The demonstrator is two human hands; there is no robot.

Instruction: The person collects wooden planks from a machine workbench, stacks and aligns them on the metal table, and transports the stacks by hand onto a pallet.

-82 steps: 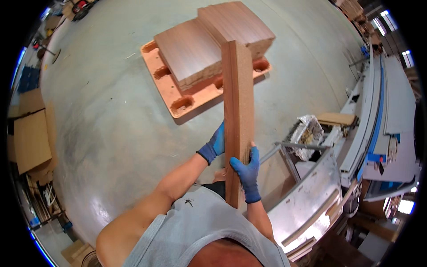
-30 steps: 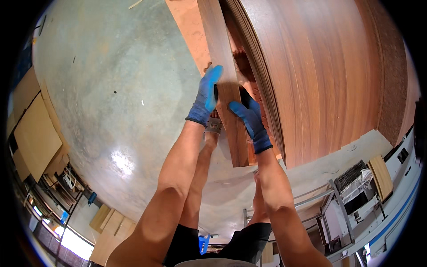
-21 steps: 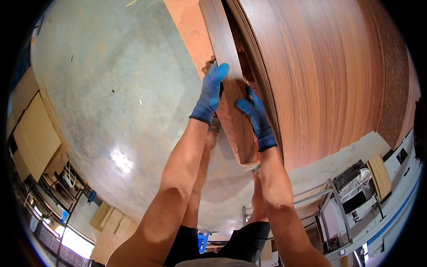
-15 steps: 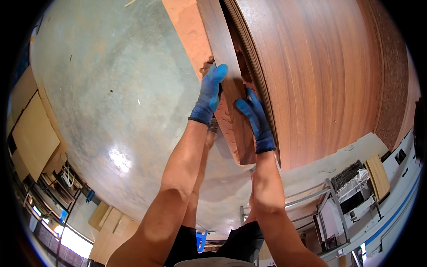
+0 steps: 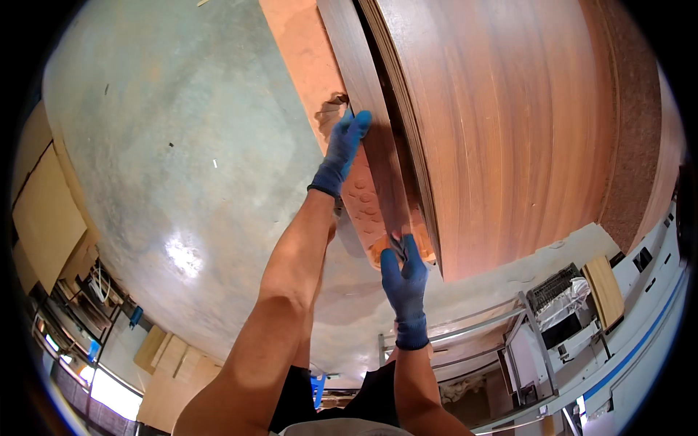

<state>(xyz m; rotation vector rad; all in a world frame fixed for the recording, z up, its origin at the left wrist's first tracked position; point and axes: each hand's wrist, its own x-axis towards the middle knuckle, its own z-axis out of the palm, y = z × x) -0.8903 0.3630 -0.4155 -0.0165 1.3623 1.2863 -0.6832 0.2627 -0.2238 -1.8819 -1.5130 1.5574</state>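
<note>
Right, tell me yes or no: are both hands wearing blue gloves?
Yes, the left hand and the right hand each wear a blue glove, both at the narrow brown board.

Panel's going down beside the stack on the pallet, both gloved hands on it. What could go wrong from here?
1. The right hand grips the narrow panel at its near end, close to the orange pallet; fingers may get pinched.
2. The left hand only rests flat against the panel's edge, so that end might slip sideways.
3. The panel sits tight against the tall veneered stack; it may scrape the veneer.
</note>
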